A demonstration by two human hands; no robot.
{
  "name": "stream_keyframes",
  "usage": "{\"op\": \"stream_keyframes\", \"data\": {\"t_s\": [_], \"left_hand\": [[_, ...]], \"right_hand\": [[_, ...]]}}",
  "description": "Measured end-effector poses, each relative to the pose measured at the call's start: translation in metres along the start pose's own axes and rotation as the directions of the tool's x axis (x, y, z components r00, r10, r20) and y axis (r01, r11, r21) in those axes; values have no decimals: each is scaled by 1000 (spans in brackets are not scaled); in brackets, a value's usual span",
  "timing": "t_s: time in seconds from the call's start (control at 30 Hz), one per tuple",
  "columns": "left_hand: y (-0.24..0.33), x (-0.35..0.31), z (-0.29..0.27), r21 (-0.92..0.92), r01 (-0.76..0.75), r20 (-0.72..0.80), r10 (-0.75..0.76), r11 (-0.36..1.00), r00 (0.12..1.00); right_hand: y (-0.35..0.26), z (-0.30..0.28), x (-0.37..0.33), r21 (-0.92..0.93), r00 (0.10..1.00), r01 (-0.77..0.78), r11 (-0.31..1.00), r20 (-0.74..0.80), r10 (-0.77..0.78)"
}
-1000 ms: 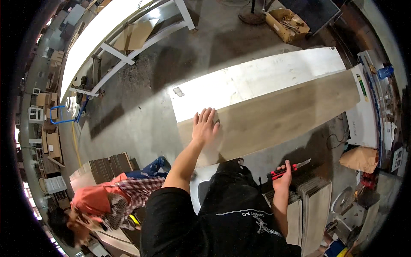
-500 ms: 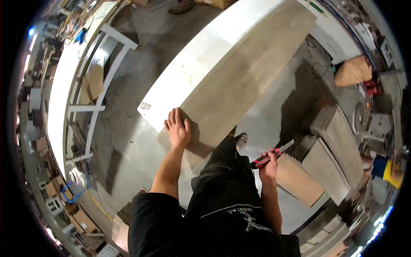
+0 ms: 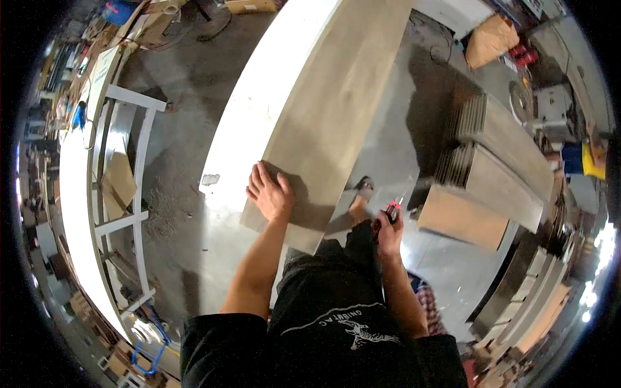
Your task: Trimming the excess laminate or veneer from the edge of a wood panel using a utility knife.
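A long grey-brown wood-look plank (image 3: pixel 330 97) lies on a long white tabletop (image 3: pixel 249 110). My left hand (image 3: pixel 270 193) rests flat on the plank near its close end, fingers spread. Off the plank's right side, my right hand (image 3: pixel 389 234) is wrapped round a red-and-black utility knife (image 3: pixel 392 208). The knife's pale blade points up and away from me, apart from the plank. My fingers hide much of its handle.
Stacks of similar planks (image 3: pixel 495 174) stand to the right, with a brown cardboard sheet (image 3: pixel 462 216) before them. A white-framed table (image 3: pixel 81 194) runs along the left. A checked cloth (image 3: pixel 428 307) shows beside my right forearm. Farther right is a person in yellow (image 3: pixel 592 161).
The view has turned, so the plank and tabletop stand more upright and the stacks sit higher. My right hand has swung the knife from pointing right to pointing forward. My left hand stays on the plank.
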State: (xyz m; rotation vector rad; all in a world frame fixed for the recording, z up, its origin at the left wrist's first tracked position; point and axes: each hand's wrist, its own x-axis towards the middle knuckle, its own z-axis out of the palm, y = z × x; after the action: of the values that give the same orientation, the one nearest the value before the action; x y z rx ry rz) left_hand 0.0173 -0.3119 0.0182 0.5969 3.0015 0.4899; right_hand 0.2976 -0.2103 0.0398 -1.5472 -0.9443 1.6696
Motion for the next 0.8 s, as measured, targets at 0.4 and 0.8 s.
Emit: {"op": "stream_keyframes", "data": {"t_s": [0.4, 0.8], "left_hand": [[-61, -7, -37, -95, -427, 114, 436, 899, 893], [-70, -20, -35, -121, -465, 68, 474, 877, 878]], "right_hand": [[86, 90, -153, -310, 928, 370, 876, 73, -366], [133, 82, -149, -272, 917, 342, 899, -113, -383]]}}
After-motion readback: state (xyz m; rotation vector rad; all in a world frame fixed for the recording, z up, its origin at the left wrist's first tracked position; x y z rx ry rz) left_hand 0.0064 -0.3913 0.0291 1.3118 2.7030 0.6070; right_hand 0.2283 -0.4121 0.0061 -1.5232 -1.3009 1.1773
